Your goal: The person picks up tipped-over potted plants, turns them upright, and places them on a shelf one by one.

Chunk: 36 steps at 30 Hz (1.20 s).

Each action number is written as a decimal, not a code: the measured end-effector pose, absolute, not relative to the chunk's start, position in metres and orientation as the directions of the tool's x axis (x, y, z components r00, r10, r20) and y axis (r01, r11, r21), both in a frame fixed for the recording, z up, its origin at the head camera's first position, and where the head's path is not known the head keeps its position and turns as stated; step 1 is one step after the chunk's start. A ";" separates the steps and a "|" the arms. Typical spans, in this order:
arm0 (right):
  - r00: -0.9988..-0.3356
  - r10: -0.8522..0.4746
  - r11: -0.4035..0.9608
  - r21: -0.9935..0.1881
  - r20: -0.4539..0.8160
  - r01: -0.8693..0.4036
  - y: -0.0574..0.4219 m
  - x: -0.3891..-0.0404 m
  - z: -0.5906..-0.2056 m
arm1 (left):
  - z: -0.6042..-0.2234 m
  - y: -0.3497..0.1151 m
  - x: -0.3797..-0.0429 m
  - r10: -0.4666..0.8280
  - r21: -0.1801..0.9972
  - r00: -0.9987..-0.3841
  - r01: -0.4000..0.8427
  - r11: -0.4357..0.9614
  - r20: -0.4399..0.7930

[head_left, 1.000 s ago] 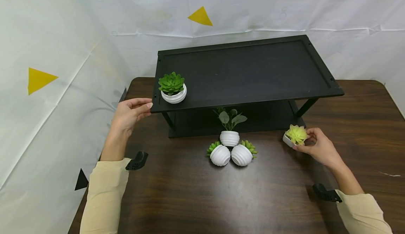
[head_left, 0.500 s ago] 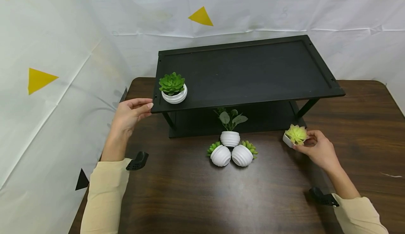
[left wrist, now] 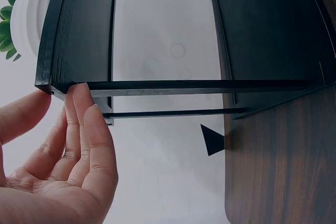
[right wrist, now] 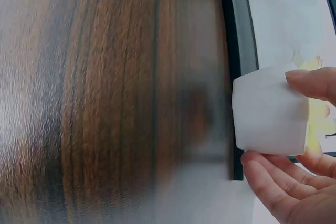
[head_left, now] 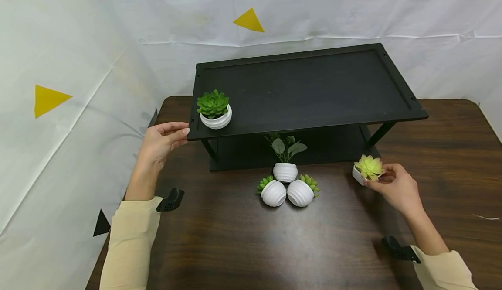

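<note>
A two-tier black shelf (head_left: 302, 89) stands on the table, and my left hand (head_left: 162, 139) pinches its upper board at the front left corner. In the left wrist view, the thumb of the left hand (left wrist: 68, 156) touches the corner while the fingers lie under the board. My right hand (head_left: 400, 187) grips a yellow-green potted succulent (head_left: 368, 168) by its white angular pot (right wrist: 270, 114), close to the front right corner of the lower board. A green potted succulent (head_left: 215, 109) sits on the top board at its left front.
Before the shelf's middle, two white-potted succulents (head_left: 273, 192) (head_left: 300, 192) lie tilted against each other. A leafy plant in a white pot (head_left: 285, 171) rests upright just behind and above them. White sheeting (head_left: 117, 15) covers the back and left side of the brown table (head_left: 251, 246).
My right hand has shifted very slightly right and towards me with the yellow-green succulent, and its forearm has dropped lower in view. The left hand keeps its pinch on the shelf.
</note>
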State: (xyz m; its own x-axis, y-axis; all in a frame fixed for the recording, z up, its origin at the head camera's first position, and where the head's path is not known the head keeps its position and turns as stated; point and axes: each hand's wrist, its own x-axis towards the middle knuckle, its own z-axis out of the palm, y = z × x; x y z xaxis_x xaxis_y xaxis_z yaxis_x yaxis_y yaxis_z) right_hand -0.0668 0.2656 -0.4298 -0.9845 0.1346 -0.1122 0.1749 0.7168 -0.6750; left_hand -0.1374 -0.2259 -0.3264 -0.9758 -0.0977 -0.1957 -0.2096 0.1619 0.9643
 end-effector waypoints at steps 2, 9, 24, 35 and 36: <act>-0.985 0.138 0.721 -0.671 -0.106 0.173 0.264 -0.065 -0.427 | -0.326 -0.226 -0.137 -0.097 0.964 -0.976 -0.210 0.164 -0.196; -0.983 0.152 0.725 -0.664 -0.106 0.184 0.258 -0.061 -0.414 | -0.327 -0.227 -0.137 -0.094 0.966 -0.977 -0.204 0.157 -0.191; -0.989 0.118 0.740 -0.656 -0.086 0.146 0.255 -0.054 -0.376 | -0.327 -0.227 -0.137 -0.085 0.972 -0.980 -0.192 0.133 -0.182; -0.996 0.088 0.755 -0.650 -0.036 0.090 0.251 -0.053 -0.353 | -0.326 -0.227 -0.137 -0.089 0.968 -0.978 -0.200 0.150 -0.189; -0.996 0.086 0.758 -0.646 -0.034 0.088 0.250 -0.053 -0.351 | -0.326 -0.227 -0.137 -0.088 0.968 -0.978 -0.201 0.150 -0.189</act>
